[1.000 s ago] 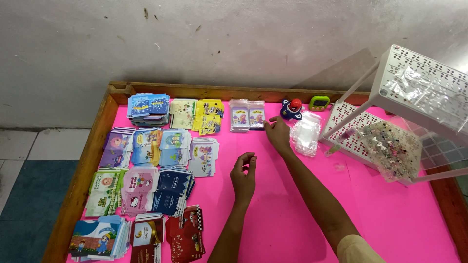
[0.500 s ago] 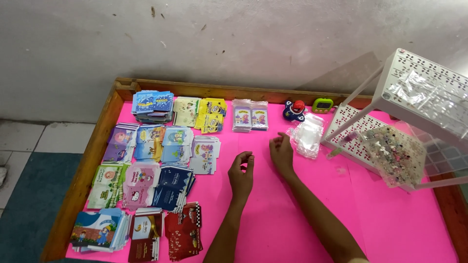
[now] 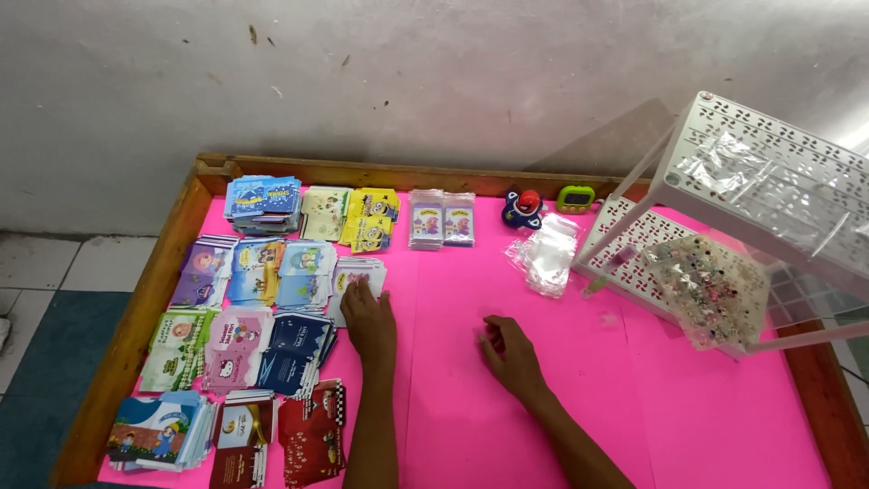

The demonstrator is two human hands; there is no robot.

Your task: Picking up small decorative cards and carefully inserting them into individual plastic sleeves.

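Both hands have drawn back from the far edge: the left hand now lies open, fingertips on a pale card stack among the rows along the table's left side, while the right hand rests loosely curled, holding nothing, on bare pink mid-table. Clear bags lie beyond, beside the white rack.

Left hand hides part of a card stack; both forearms cut off at bottom edge.
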